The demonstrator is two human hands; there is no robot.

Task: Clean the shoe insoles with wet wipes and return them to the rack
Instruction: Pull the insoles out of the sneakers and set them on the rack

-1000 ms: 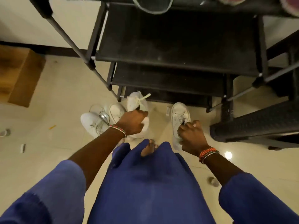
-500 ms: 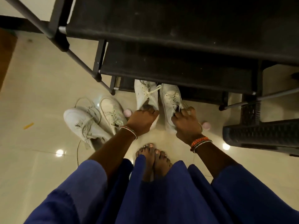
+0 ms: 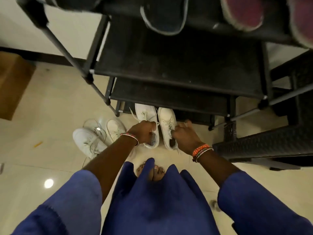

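Two hands each grip a white sneaker at its collar: left hand (image 3: 144,132) curled on the left sneaker (image 3: 148,122), right hand (image 3: 183,135) pinching the right sneaker (image 3: 167,123). Both sneakers' long axes run toward twelve o'clock, toes under the rack (image 3: 169,99).

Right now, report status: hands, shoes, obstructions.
Left hand grips left white sneaker; right hand grips right white sneaker. Toes under the rack's bottom shelf. Second pair on floor, left.
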